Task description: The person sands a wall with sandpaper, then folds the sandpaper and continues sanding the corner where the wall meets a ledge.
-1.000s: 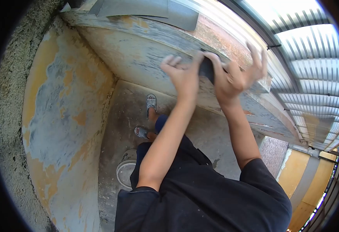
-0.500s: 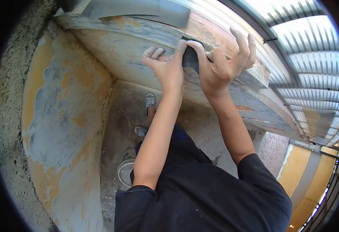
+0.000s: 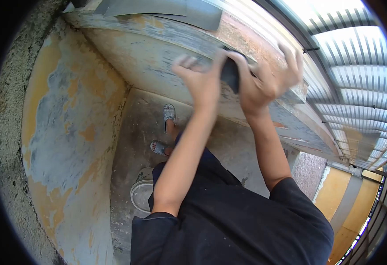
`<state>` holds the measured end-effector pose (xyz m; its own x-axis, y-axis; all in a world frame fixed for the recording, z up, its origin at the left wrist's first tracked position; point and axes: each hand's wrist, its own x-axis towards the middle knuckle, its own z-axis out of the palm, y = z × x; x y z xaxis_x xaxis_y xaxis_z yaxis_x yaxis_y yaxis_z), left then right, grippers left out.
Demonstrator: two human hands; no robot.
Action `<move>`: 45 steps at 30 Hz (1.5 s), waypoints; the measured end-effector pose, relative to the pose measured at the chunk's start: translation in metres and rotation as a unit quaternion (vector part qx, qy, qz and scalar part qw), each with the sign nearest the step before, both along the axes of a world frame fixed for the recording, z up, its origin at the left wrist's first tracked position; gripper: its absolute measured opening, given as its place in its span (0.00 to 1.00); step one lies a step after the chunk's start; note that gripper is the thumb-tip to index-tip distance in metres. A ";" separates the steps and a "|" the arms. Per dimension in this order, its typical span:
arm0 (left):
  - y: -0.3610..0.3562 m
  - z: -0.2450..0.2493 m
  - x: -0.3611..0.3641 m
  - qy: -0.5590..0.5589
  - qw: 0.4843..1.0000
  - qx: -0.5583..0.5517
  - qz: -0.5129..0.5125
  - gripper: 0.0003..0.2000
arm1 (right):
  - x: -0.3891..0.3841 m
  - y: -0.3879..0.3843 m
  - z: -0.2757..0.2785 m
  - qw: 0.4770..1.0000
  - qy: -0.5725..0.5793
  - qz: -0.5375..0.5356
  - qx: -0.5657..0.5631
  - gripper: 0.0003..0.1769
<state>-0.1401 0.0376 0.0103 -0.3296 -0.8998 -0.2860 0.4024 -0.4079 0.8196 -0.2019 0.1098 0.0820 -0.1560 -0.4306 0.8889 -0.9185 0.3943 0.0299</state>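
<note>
A small dark sheet of sandpaper (image 3: pixel 230 76) is bent over the front edge of a patchy, worn ledge (image 3: pixel 193 49). My left hand (image 3: pixel 203 81) pinches its left side, thumb on the sheet, with the other fingers curled loosely to the left. At the sheet's right side my right hand (image 3: pixel 264 84) grips it by the thumb, while several of its fingers are raised and spread. Both hands are dusty and blurred by motion. What lies behind the sheet is hidden.
Larger grey sheets (image 3: pixel 158 9) lie on the ledge at the upper left. A wall with peeling paint (image 3: pixel 69 145) stands on the left. A white bucket (image 3: pixel 141 194) sits on the floor near my feet. Corrugated translucent panels (image 3: pixel 361 75) rise at the right.
Both hands and the sandpaper have shifted to the right along the ledge edge and slightly lower in view. Their grip on the sheet looks the same.
</note>
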 end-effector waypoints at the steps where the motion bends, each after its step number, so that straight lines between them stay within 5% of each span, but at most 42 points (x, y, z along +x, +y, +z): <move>1: 0.017 0.007 -0.002 0.005 1.000 0.022 -0.021 0.50 | -0.006 0.017 -0.002 1.000 0.002 -0.018 0.004 0.27; 4: 0.033 -0.005 -0.011 -0.038 0.998 0.007 -0.052 0.50 | 0.001 0.022 0.008 0.997 0.005 -0.066 0.024 0.25; 5: 0.013 0.009 -0.003 0.024 0.999 0.039 0.003 0.50 | 0.002 0.006 0.010 0.999 0.010 -0.030 0.021 0.26; 8: -0.020 0.032 0.017 -0.017 1.000 0.017 -0.007 0.49 | 0.005 -0.013 0.010 0.999 0.018 0.020 0.018 0.27; 16: 0.018 0.008 -0.003 -0.087 0.995 -0.039 -0.027 0.52 | -0.002 0.019 0.009 0.999 0.007 -0.033 0.020 0.25; 22: 0.000 0.015 0.003 0.031 0.999 0.014 0.001 0.55 | 0.004 -0.002 0.015 1.000 -0.011 0.001 0.007 0.25; 28: 0.026 0.009 -0.005 -0.104 0.993 -0.057 -0.025 0.54 | 0.000 0.028 0.014 0.998 0.011 -0.062 0.024 0.24; 31: -0.007 0.019 0.010 -0.093 0.995 -0.034 -0.015 0.54 | 0.002 -0.003 0.011 1.000 -0.008 0.015 0.010 0.24; 37: 0.037 0.007 -0.008 -0.102 0.992 -0.033 -0.071 0.54 | -0.007 0.044 0.004 0.999 -0.006 -0.046 0.025 0.22; 45: -0.017 0.022 0.013 -0.011 1.000 -0.015 0.014 0.50 | 0.002 -0.006 0.002 1.000 -0.022 0.003 -0.006 0.24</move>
<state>-0.1274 0.0210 0.0327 -0.2982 -0.9165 -0.2666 0.3943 -0.3727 0.8400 -0.2002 0.1037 0.0839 -0.1924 -0.4218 0.8860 -0.9215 0.3880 -0.0154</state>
